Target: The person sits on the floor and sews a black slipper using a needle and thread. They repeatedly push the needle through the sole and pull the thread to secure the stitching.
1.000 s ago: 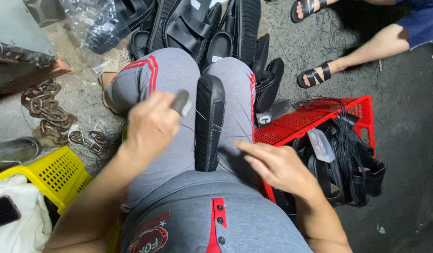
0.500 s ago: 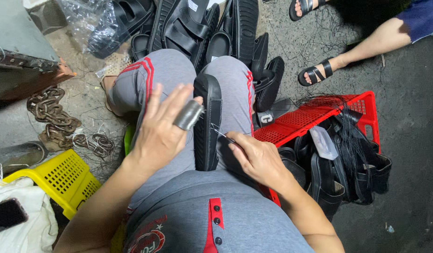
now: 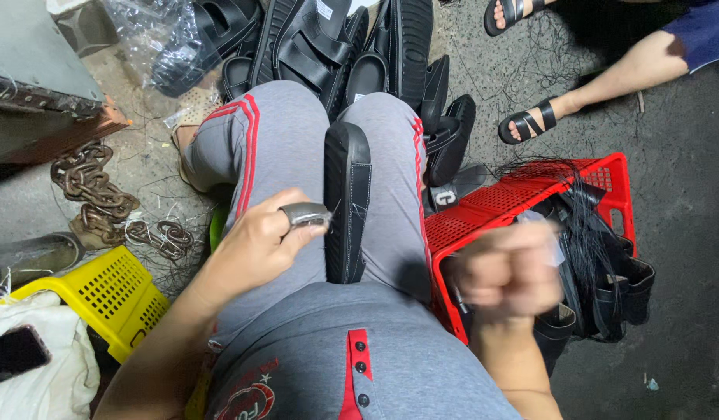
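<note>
Black sandal sole [image 3: 347,204] clamped edge-up between my knees, long axis pointing away from me. Left hand [image 3: 258,247], nearer, grasps a grey metal tool [image 3: 305,215] against its left edge. Right hand [image 3: 509,272] clenched, blurred, off right over the red crate [image 3: 484,225].

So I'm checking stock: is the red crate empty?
No. The red crate holds black sandals and loose black threads.

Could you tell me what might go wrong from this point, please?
The black sandal sole stands on edge between the knees, gripped by neither hand, so it may tip. The left hand presses a grey metal tool beside it, which could slip. The right hand is blurred mid-pull; thread might snap.
</note>
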